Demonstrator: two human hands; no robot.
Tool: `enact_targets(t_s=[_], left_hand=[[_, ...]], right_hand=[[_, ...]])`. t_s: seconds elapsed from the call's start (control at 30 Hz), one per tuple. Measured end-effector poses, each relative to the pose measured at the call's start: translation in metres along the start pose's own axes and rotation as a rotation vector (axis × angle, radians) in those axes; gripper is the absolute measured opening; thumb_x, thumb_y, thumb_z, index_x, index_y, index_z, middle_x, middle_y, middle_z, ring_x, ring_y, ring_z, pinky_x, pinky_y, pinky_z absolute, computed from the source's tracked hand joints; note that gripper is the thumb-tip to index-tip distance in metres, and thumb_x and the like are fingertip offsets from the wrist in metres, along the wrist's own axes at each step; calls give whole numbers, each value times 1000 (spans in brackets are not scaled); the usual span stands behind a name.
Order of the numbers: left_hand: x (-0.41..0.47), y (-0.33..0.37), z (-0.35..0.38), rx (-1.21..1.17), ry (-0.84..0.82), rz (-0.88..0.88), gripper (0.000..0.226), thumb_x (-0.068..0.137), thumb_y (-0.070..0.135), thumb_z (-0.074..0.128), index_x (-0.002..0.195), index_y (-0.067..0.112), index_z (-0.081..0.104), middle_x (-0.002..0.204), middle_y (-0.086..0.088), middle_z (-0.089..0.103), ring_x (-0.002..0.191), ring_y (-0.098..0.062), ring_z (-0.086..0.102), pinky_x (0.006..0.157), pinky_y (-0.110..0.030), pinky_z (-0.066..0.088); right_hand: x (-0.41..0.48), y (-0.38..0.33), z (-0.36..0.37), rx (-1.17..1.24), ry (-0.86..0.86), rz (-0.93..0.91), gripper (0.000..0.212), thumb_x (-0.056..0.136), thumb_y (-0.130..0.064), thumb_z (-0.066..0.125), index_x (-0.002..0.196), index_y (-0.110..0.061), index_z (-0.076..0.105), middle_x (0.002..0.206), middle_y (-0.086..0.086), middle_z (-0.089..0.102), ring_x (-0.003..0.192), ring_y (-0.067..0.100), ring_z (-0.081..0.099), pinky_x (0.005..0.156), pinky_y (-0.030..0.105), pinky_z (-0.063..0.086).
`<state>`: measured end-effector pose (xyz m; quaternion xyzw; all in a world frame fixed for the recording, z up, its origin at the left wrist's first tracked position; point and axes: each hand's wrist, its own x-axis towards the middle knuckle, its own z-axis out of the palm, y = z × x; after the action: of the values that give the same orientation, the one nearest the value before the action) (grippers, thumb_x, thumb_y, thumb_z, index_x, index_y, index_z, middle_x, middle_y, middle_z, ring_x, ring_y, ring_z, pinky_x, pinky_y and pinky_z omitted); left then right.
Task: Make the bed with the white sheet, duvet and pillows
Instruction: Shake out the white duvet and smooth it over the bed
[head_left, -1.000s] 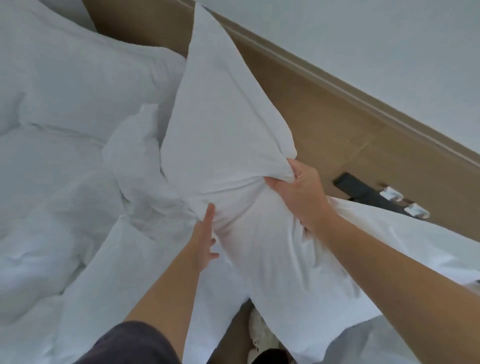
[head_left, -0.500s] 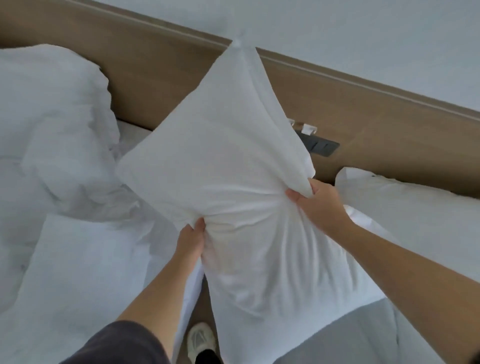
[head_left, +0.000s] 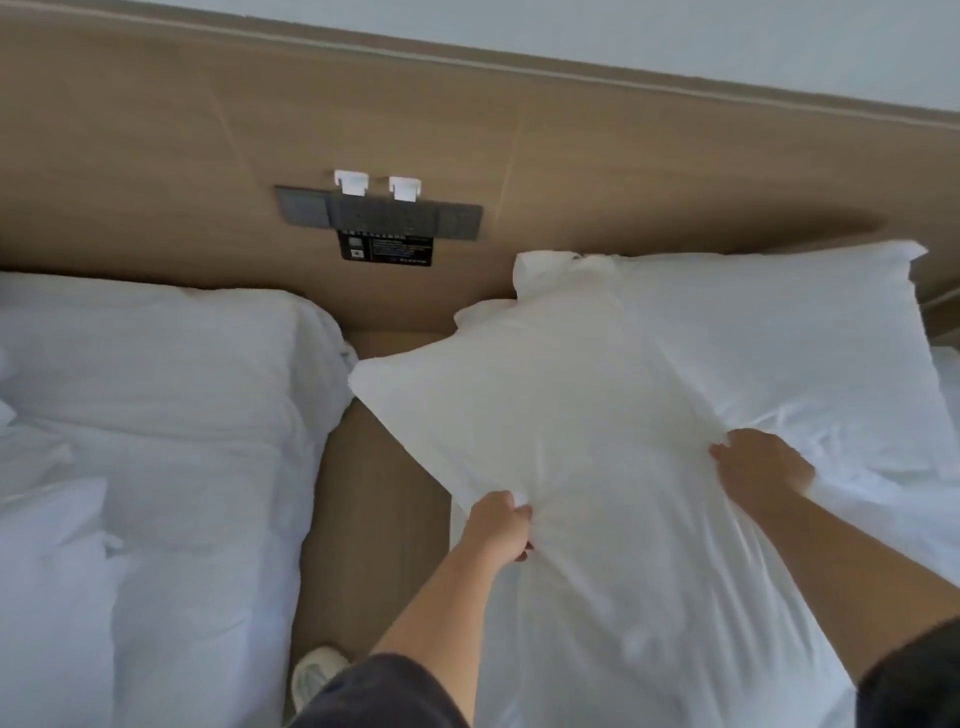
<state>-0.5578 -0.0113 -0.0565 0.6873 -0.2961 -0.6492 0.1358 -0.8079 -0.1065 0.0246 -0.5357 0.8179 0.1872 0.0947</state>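
- A light wood headboard panel spans the wall ahead of you.
- Above it you have a pale, plain wall.
- A dark grey switch panel sits in the wood, with two white clips at its top edge and a black label just below, its print too blurred to read.
- Below you, wood-toned floor shows between the left bed and the right bed.
- The light is soft and even.
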Motion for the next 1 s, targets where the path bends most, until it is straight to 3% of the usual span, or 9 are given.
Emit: enact_targets(t_s=[0.07,0.17,0.27,0.3,0.4,0.53,0.73,0.9,1.0], left_hand=[[17,-15,32,167,-43,-21,20,96,21,46,87,8,59,103,-14,68,93,-29,67,79,-36,57],[40,-46,63,320,-42,-68,30,98,24,41,108,4,61,115,-13,64,101,-27,60,75,-28,43],[63,-63,79,369,-65,-94,27,101,21,37,98,8,60,118,-14,62,112,-29,57,74,-25,37],[70,-63,82,376,-90,-99,29,102,20,35,99,7,61,120,-15,62,114,-29,56,78,-26,40],[80,-60,88,402,-220,-133,44,104,32,31,131,6,54,139,-12,51,128,-28,48,101,-30,38],[72,-59,84,335,-268,-212,68,96,55,41,146,9,37,150,-8,40,136,-27,40,110,-32,33],[53,-33,29,399,-201,-118,61,100,46,38,150,14,25,153,-9,34,138,-25,37,105,-30,33],[36,-13,-70,322,-55,-36,62,101,46,37,153,16,20,155,-5,32,139,-24,36,110,-36,32],[26,-19,-145,261,69,-26,59,101,44,37,152,17,24,152,-4,36,137,-24,39,103,-33,34]], right_hand=[[9,20,25,-45,-12,69,27,101,-30,45,111,-20,68,111,4,66,107,25,63,83,30,46],[21,27,64,-99,-29,66,27,102,-28,43,117,-23,64,115,2,65,110,24,62,83,30,47],[35,22,101,-88,-70,33,28,101,-23,42,120,-22,63,117,5,64,111,26,62,85,32,48],[39,18,110,-82,-80,20,28,102,-23,41,121,-20,62,117,6,64,111,27,62,85,33,48],[47,7,134,-16,-119,2,31,103,-25,38,127,-12,53,124,11,60,114,30,59,88,36,47],[40,-3,141,29,-168,66,49,100,-31,37,141,-4,32,142,14,42,128,33,44,95,43,44],[13,-36,103,-118,-157,-28,73,99,-55,27,155,-22,-6,164,6,-5,150,34,0,111,58,25],[-15,-128,70,-189,-148,-260,72,100,-55,23,155,-25,-11,163,6,-12,150,35,-6,115,60,20],[-43,-204,53,-253,-131,-411,72,99,-58,18,154,-25,-14,163,7,-14,150,36,-6,116,60,18]])
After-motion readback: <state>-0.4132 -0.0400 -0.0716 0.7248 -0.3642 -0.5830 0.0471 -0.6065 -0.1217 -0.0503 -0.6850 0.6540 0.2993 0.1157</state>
